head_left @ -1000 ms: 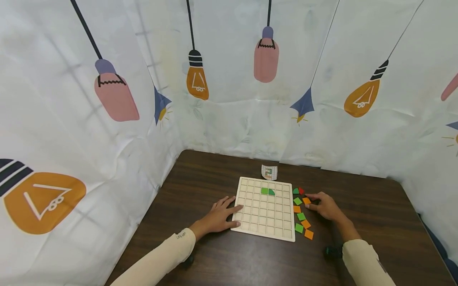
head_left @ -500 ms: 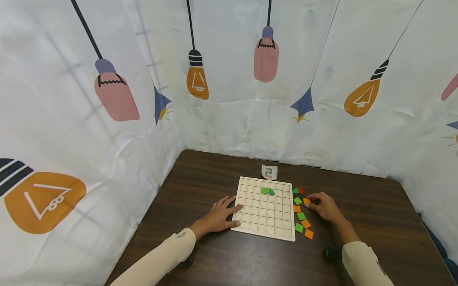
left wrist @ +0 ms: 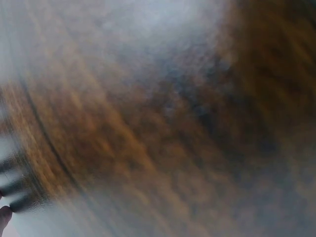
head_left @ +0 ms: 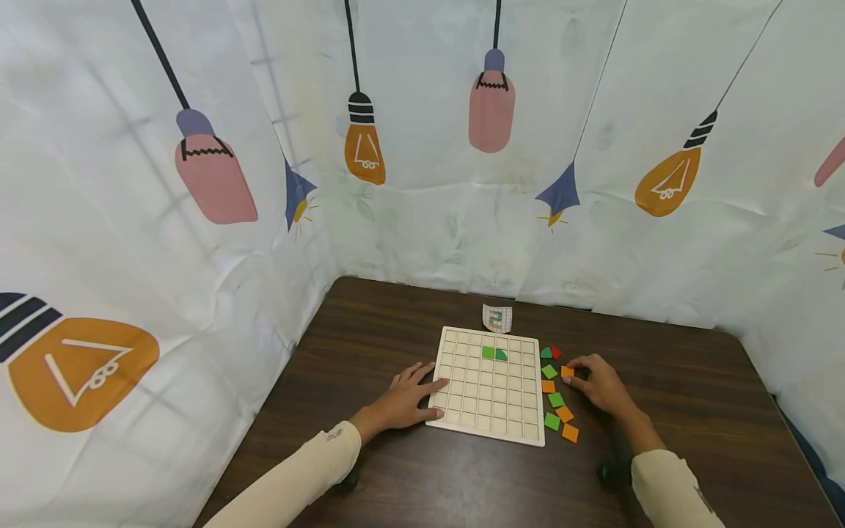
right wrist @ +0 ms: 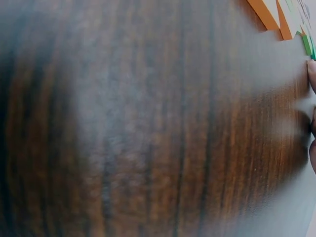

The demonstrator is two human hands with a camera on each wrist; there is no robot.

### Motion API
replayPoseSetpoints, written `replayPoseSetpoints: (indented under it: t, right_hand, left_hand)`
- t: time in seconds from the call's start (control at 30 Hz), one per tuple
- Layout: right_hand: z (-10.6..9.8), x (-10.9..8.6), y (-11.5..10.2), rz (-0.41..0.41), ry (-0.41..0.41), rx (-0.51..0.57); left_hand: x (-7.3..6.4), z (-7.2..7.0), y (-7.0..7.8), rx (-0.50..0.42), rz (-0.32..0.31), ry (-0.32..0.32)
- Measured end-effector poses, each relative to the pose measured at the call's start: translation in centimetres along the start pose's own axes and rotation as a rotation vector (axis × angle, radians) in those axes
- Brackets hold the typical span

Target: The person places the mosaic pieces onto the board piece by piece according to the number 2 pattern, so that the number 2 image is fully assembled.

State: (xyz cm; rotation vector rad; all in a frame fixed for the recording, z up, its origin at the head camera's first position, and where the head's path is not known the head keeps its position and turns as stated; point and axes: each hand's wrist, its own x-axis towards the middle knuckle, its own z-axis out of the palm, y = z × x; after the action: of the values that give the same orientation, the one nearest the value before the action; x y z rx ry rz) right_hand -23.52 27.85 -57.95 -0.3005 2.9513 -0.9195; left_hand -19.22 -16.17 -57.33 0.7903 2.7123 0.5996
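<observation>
A pale grid board [head_left: 485, 396] lies on the table, holding a light green square tile [head_left: 488, 352] and a dark green quarter-round tile [head_left: 501, 354] in neighbouring cells near its far side. With fingers spread, my left hand [head_left: 403, 402] rests on the board's left edge. To the right of the board, my right hand [head_left: 597, 381] pinches an orange square tile [head_left: 567, 372] between thumb and fingers. Loose beside it are a green tile [head_left: 549, 372], a red tile [head_left: 556, 353], a dark green rounded tile [head_left: 546, 353] and several more orange and green squares.
Behind the board lies a small printed pattern card [head_left: 497, 319]. The dark wooden table [head_left: 383, 323] meets a white printed curtain [head_left: 409, 235] at the back and left. Loose orange tiles [right wrist: 265, 12] show at the right wrist view's corner.
My right hand has shifted the orange tile very slightly, a little away from the board. My left hand and the board have stayed put.
</observation>
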Motion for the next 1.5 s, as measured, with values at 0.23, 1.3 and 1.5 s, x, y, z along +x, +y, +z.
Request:
replayPoseSetpoints:
  t: [0.23,1.3,1.5]
  right_hand:
    - [-0.1,0.0,-0.2,-0.02,0.002,-0.007]
    - [0.3,-0.3,-1.3,0.013,0.015,0.19]
    - [0.0,0.0,-2.0,-0.014,0.051,0.204]
  left_hand:
    - [0.0,0.0,0.1,0.004,0.0,0.002]
    - [0.1,-0.1,0.1,0.011,0.0,0.003]
    - [0.1,-0.2,0.2,0.012,0.001,0.008]
